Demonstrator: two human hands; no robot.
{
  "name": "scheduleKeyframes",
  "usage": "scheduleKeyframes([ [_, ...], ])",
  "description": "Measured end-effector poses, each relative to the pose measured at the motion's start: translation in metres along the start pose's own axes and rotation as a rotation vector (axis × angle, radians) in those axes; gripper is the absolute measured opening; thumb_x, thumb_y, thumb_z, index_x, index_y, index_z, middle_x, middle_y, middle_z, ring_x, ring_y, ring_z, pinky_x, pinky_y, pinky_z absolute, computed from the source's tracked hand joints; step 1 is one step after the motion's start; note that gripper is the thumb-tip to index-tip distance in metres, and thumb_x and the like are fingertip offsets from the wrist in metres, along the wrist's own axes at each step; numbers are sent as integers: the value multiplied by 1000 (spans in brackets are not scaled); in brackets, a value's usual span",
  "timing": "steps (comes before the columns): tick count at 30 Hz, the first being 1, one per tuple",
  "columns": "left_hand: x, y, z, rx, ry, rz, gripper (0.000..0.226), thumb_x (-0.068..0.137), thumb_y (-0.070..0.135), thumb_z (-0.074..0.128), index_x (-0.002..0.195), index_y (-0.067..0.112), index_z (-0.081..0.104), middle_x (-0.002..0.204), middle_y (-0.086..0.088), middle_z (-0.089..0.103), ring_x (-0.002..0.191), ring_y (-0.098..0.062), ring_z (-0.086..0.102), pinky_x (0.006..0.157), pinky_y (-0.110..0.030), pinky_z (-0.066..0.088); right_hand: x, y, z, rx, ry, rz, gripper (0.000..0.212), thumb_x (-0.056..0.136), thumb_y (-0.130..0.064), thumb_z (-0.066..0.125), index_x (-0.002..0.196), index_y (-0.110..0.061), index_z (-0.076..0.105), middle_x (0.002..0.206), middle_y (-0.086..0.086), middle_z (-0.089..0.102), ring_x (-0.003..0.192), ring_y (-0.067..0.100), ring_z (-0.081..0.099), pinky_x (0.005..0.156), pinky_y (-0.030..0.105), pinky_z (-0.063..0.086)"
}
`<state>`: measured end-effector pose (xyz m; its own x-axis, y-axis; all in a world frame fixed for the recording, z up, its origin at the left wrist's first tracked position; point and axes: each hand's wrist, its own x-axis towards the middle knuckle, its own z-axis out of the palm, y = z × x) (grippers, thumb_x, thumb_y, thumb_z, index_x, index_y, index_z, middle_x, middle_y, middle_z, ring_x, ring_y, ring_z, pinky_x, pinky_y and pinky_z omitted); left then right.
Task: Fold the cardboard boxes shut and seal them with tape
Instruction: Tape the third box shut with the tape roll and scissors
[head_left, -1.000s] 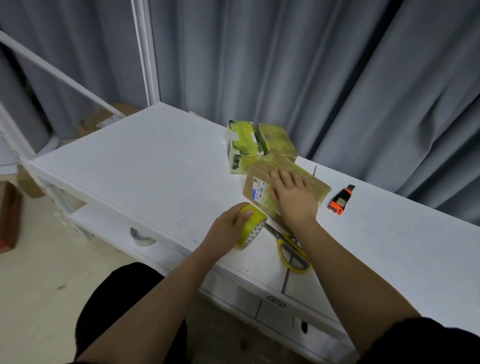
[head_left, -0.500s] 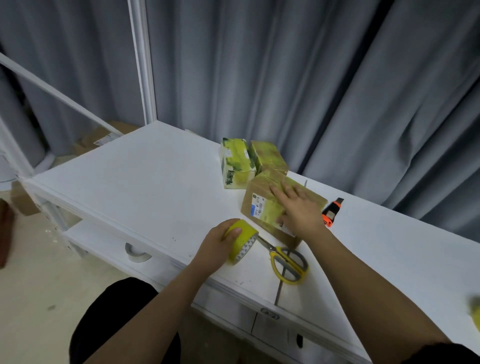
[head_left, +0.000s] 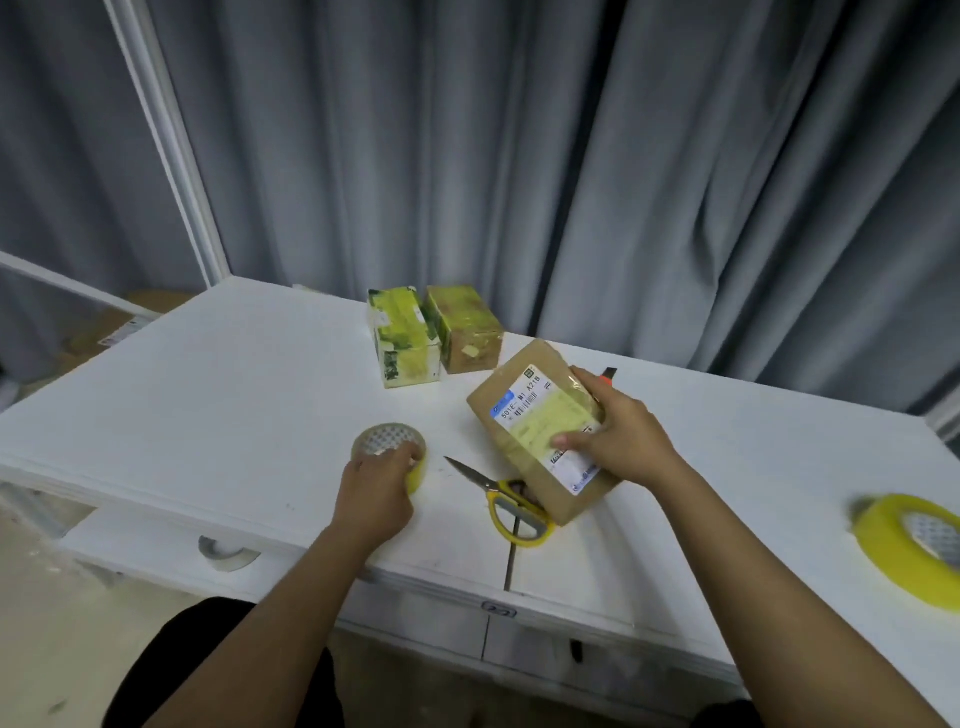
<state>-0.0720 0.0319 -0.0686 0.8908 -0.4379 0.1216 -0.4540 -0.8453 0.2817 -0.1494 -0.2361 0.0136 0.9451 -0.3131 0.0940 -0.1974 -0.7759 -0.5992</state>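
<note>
Right hand tilts a labelled cardboard box over the table while the left hand grips a tape roll.

The brown cardboard box (head_left: 540, 431), its white and yellow shipping label facing up, is tipped on its near corner over the yellow-handled scissors (head_left: 506, 499) on the white table (head_left: 234, 395); the right hand (head_left: 618, 441) grips its right side, thumb pressed on the label, fingers curled over the far edge. The left hand (head_left: 376, 491) holds a yellow tape roll (head_left: 389, 454) flat on the table just left of the scissors, fingers curled round its rim. Two taped boxes (head_left: 434, 335) stand side by side, touching, near the grey curtain (head_left: 519, 156). A larger yellow tape roll (head_left: 909, 545) lies at the right edge.
</note>
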Motion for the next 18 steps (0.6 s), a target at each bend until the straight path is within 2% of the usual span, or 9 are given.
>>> scheduleKeyframes([
  [3,7,33,0,-255,124,91,49,80,3,54,129,9,50,129,-10,52,120,-30,46,102,-35,32,-9,22,-18,153,-48,48,72,69,-31,83,131,-45,47,106,-19,66,100,9,61,88,31,49],
  [5,13,68,-3,-460,155,219,43,89,7,53,132,7,48,133,-11,48,124,-27,44,104,-32,31,-15,37,-30,250,-121,71,63,71,-25,83,124,-43,53,104,-18,69,99,6,65,85,23,51],
  [8,24,125,3,-654,-1,249,50,100,27,42,146,13,31,151,-4,31,141,-18,25,116,-31,19,-25,60,-41,312,-284,133,57,76,-21,80,126,-34,55,107,-14,69,96,5,67,77,16,52],
  [11,38,155,14,-681,-162,163,57,100,34,40,150,16,19,157,1,17,144,-13,17,113,-24,12,-27,78,-46,308,-376,198,60,81,-25,76,134,-33,49,119,-10,66,104,8,64,93,29,51],
  [14,55,160,21,-599,-215,123,57,99,38,43,149,20,24,154,1,26,140,-14,27,111,-27,21,-23,78,-44,131,-353,252,75,88,-34,63,149,-38,20,147,-10,40,131,14,42,109,31,33],
  [16,62,159,23,-594,-236,88,59,97,42,46,149,21,27,152,1,32,139,-15,30,113,-33,24,-23,71,-29,-164,-315,169,67,95,-36,44,152,-34,8,160,-5,10,146,16,14,118,35,15],
  [18,65,160,26,-577,-220,78,58,96,43,46,148,22,29,151,2,33,138,-14,31,114,-36,25,-26,67,-11,-391,-260,89,60,100,-37,23,153,-25,-1,161,0,-9,148,15,-4,120,38,0],
])
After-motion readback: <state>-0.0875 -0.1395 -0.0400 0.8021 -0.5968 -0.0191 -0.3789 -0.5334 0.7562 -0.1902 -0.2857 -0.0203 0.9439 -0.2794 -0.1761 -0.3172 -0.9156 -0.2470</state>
